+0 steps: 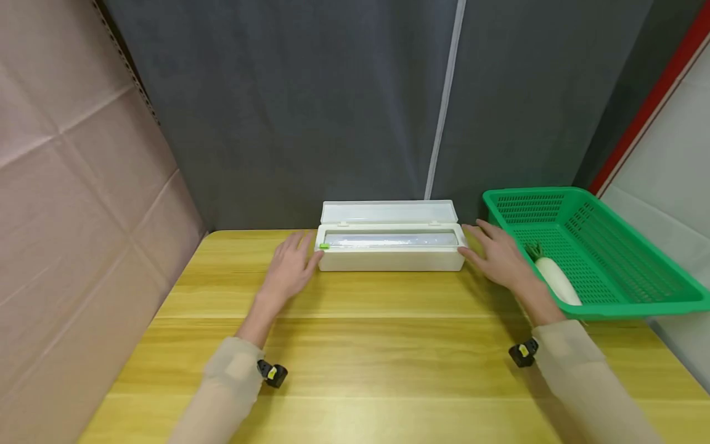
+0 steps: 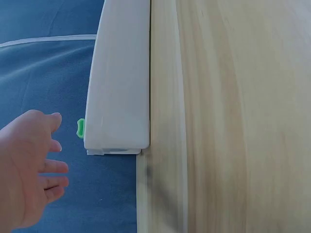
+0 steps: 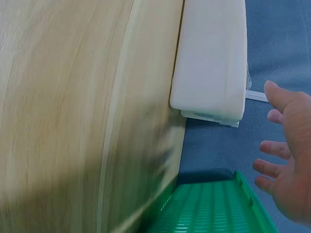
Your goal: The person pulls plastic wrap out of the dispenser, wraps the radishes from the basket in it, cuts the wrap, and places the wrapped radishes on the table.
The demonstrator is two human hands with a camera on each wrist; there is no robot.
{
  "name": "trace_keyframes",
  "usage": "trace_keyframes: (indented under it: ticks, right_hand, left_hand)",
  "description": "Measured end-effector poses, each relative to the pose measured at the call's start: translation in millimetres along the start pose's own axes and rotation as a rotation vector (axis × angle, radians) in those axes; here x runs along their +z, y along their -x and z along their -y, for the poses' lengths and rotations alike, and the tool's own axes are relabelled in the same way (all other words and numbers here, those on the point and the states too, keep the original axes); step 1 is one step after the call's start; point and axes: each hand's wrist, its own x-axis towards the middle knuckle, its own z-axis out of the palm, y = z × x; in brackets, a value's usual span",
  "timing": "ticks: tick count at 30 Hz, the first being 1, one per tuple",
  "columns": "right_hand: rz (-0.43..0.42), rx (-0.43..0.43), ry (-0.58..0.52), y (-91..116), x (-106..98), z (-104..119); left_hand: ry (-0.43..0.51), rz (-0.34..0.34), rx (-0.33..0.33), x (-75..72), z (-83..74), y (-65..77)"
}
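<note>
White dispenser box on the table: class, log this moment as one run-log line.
left hand: open, at box's left end | right hand: open, at right end | white dispenser box: lid up | radish: in green basket

One dispenser box [image 1: 391, 246], one basket [image 1: 654, 296], one radish [image 1: 556, 279]

**Green basket and radish share a wooden table**

A green plastic basket [image 1: 604, 259] sits at the right edge of a yellow wooden table [image 1: 355, 357], holding a white radish [image 1: 556, 279] with a leafy top. A dark grey curtain [image 1: 310, 105] hangs at the far side; a brown cardboard panel [image 1: 72, 203] stands left.
</note>
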Motion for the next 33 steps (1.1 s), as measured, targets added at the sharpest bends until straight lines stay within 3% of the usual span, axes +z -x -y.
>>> trace_keyframes:
  ticks: [6,13,24,33]
  right_hand:
    - [-0.042,-0.046,-0.023,-3.1,10.1,-1.7]
    - [-0.033,-0.044,-0.048,-7.9,16.9,0.2]
    - [-0.015,-0.023,-0.08,-16.1,26.1,5.3]
    - [-0.024,-0.016,-0.098,-16.6,31.2,7.2]
  left_hand:
    - [0.027,-0.014,0.032,6.2,-3.3,-4.5]
    - [0.045,-0.022,0.073,13.2,-7.5,-11.1]
    - [0.066,-0.164,0.18,24.6,-13.1,-22.1]
    - [0.083,-0.18,0.196,33.4,-11.7,-24.5]
